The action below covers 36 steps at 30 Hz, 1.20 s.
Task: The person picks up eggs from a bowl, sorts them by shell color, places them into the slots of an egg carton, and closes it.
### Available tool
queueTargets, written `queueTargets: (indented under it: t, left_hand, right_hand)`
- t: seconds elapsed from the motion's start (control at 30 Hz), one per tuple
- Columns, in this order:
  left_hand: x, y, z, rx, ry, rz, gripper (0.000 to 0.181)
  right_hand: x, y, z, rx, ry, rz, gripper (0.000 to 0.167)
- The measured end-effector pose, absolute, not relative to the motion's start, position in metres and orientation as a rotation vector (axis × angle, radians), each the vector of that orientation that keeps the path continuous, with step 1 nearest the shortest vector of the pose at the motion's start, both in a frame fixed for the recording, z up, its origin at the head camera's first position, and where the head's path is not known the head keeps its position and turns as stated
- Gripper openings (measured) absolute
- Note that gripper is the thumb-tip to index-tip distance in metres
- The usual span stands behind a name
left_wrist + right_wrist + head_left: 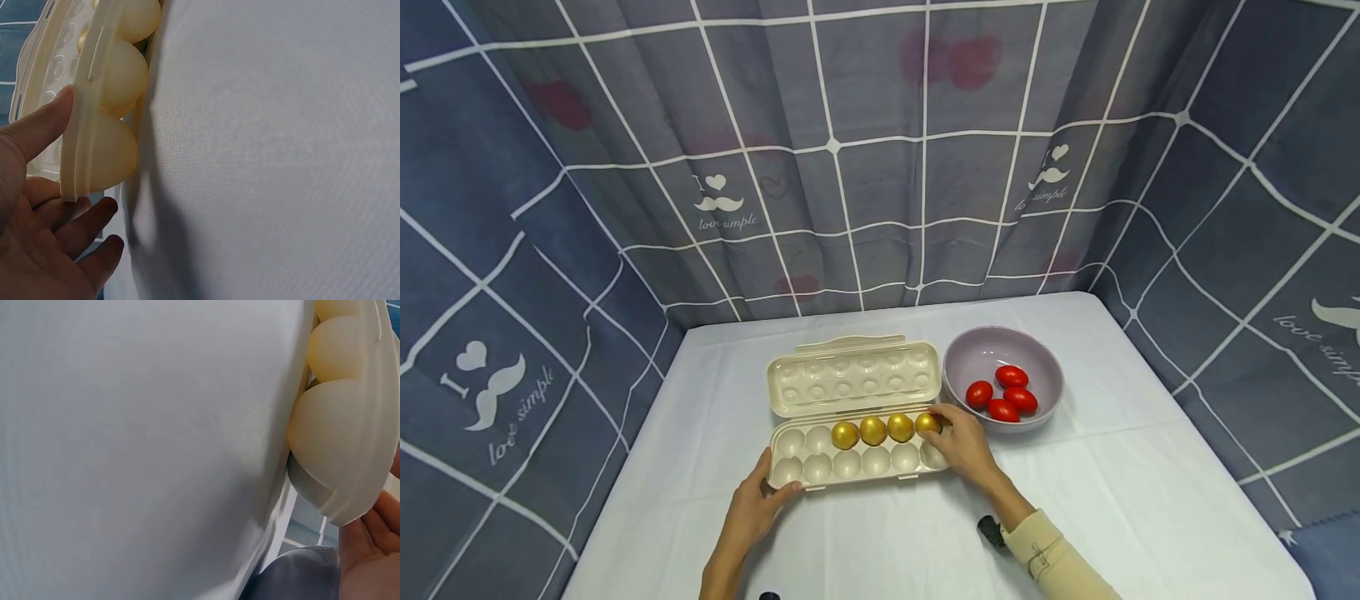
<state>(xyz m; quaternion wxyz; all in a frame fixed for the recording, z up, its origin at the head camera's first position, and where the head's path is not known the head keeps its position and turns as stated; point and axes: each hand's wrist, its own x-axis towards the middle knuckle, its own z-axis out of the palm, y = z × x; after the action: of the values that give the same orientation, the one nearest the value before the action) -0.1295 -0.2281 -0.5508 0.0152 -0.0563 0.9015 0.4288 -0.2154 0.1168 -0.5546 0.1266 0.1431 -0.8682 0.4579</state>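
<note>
A cream plastic egg carton (817, 469) lies open on the table, its lid (853, 379) folded back. Three golden eggs (872, 430) sit in its far row. At the right end of that row my right hand (966, 446) pinches another golden egg (927, 422) between thumb and fingers. In the right wrist view that hand (372, 556) is partly hidden behind the carton's end (337, 431). My left hand (752, 504) grips the carton's near left corner. The left wrist view shows its thumb (47, 125) on the rim, with some fingers spread below.
To the right of the carton stands a mauve bowl (970, 350) holding several glossy red eggs (1011, 377). A white cloth (880, 550) covers the table. Dark checked curtains (880, 192) hang behind and on both sides. A black device (990, 531) shows at the right wrist.
</note>
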Motion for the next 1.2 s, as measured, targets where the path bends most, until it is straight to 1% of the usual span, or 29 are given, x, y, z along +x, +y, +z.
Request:
queueTargets:
  t: [0.23, 0.47, 0.67, 0.8, 1.03, 1.2]
  left_hand:
    - [-0.129, -0.228, -0.552, -0.166, 2.798, 1.352, 0.096]
    - [-0.129, -0.23, -0.554, -0.154, 2.798, 1.37, 0.096]
    - [-0.13, -0.229, -0.554, -0.154, 2.792, 1.379, 0.096]
    - [-0.131, -0.229, -0.554, -0.15, 2.786, 1.389, 0.095]
    - [-0.13, -0.229, -0.553, -0.148, 2.78, 1.384, 0.095]
    - [-0.13, -0.228, -0.554, -0.149, 2.785, 1.39, 0.096]
  right_hand:
    - [-0.214, 0.12, -0.553, 0.438, -2.529, 1.41, 0.039]
    - [-0.212, 0.128, -0.551, 0.446, -2.508, 1.616, 0.043]
    - [-0.211, 0.139, -0.535, 0.568, -2.354, 1.909, 0.044]
    - [-0.216, 0.153, -0.525, 0.607, -2.261, 1.982, 0.044]
    - [-0.223, 0.184, -0.512, 0.448, -2.249, 2.015, 0.041]
    - [-0.232, 0.209, -0.511, 0.387, -2.291, 2.009, 0.043]
